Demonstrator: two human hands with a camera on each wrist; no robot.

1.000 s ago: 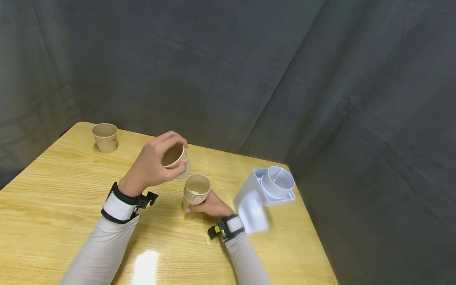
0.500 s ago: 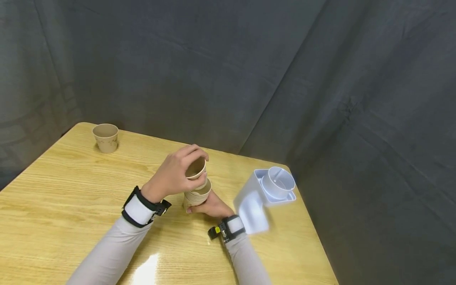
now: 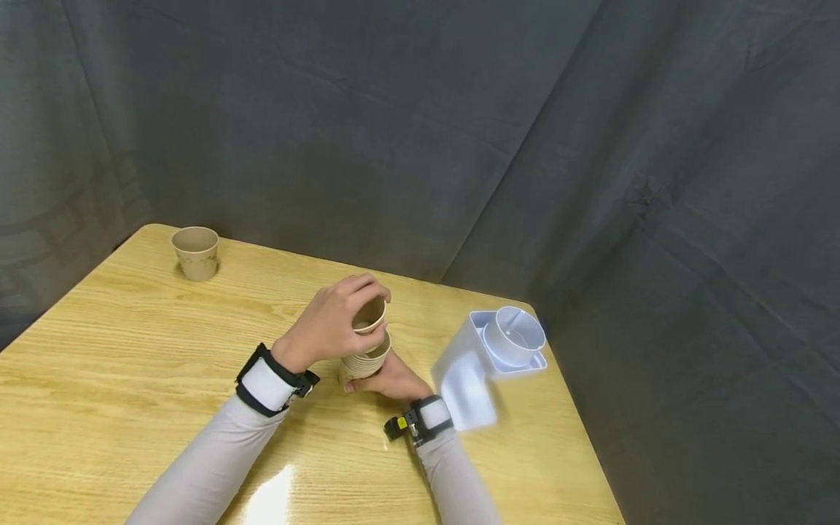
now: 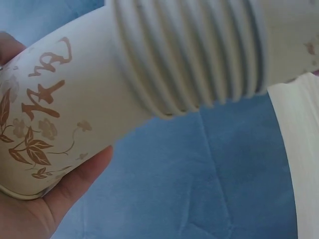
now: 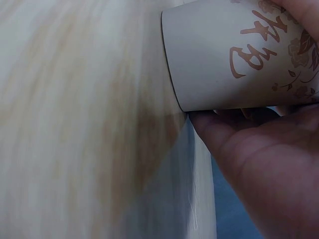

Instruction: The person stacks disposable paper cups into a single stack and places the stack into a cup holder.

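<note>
My left hand grips a brown paper cup by its rim, thumb on one side and fingers on the other. That cup is tilted, and its base sits at the mouth of a stack of paper cups, whose rims show as close ridges. Low around the stack, my right hand holds it steady. In the right wrist view the lowest paper cup of the stack, printed with reddish-brown writing and flowers, has its base at the wooden tabletop.
A single paper cup stands upright near the table's far left corner. To the right of my right hand is a pale bluish-white plastic container with a round clear cup-like part on it. A dark cloth hangs behind the table.
My left hand has moved right and down, bringing its paper cup from beside the stack onto the stack's mouth. My right hand and the stack have stayed in place.
</note>
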